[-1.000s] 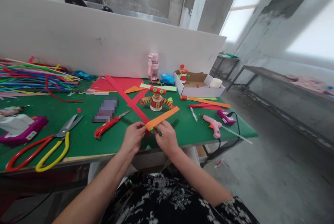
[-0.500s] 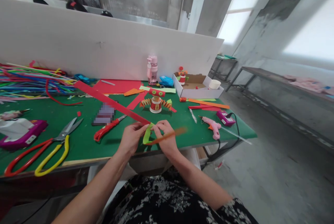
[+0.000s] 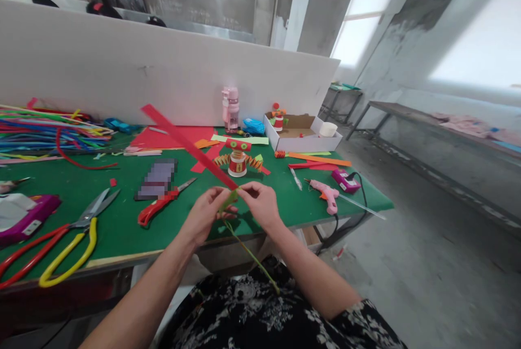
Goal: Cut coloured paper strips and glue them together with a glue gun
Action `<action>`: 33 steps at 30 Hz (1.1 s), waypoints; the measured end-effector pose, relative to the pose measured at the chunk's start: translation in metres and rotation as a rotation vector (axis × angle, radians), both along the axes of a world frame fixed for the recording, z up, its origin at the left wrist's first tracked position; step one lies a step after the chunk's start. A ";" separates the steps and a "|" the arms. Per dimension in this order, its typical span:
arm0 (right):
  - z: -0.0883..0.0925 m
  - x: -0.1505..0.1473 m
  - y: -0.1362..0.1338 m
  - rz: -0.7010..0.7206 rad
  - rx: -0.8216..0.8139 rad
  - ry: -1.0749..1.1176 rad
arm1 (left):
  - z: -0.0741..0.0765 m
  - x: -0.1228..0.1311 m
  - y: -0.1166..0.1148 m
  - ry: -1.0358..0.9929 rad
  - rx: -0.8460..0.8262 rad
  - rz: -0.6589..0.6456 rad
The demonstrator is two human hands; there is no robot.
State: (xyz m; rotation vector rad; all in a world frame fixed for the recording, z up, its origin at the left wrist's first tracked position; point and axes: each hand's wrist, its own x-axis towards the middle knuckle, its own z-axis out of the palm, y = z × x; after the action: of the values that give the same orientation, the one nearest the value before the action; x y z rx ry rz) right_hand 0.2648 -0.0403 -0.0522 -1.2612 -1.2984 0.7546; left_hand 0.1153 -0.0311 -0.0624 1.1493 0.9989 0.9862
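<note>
At the table's front edge, my left hand (image 3: pixel 208 214) pinches a green paper strip (image 3: pixel 228 200). The fingers of my right hand (image 3: pixel 261 205) close on the same spot, where the green strip meets a long red paper strip (image 3: pixel 187 145). The red strip slants up and away to the left over the table. From under my left hand a thin greenish strip end (image 3: pixel 254 259) dangles toward my lap, seen edge-on. Just beyond my hands stands a small paper-cup figure (image 3: pixel 237 165) with pleated paper arms and a red head. My fingers partly hide the joint.
Left lie scissors (image 3: pixel 85 221), a red-handled knife (image 3: pixel 157 209), a phone (image 3: pixel 157 179) and many pipe cleaners (image 3: pixel 49 132). To the right are a pink glue gun (image 3: pixel 325 192), a purple box (image 3: pixel 345 180) and a white carton (image 3: pixel 301 140). A pink bottle (image 3: pixel 231 110) stands behind.
The red strip has swung steeper. The loose strip end that pointed right, showing orange, now hangs down toward my lap. My right hand has turned inward; the view has shifted slightly.
</note>
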 end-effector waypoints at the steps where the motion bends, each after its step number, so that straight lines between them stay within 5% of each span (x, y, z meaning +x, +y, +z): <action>1: 0.003 0.002 0.002 -0.022 0.008 0.035 | 0.001 0.000 -0.001 0.032 0.001 -0.040; 6: 0.011 0.008 0.004 -0.029 -0.046 0.307 | 0.013 -0.028 0.015 0.258 0.109 -0.184; 11: -0.003 -0.008 -0.007 -0.020 -0.202 0.579 | 0.031 -0.060 0.027 0.488 0.316 -0.072; 21: -0.015 -0.033 -0.030 0.041 -0.268 0.571 | 0.029 -0.024 0.004 0.468 0.358 0.076; 28: -0.013 -0.026 -0.031 0.156 -0.406 0.648 | 0.022 -0.026 0.006 0.451 0.335 0.088; 33: -0.015 -0.028 -0.029 0.104 -0.352 0.557 | 0.017 -0.029 0.004 0.498 0.421 0.098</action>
State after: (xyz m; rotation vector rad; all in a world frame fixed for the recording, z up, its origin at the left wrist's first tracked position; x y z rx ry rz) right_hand 0.2363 -0.0689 -0.0676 -1.1412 -0.7981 1.3424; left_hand 0.0866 -0.0272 -0.0453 1.7674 1.2842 1.0406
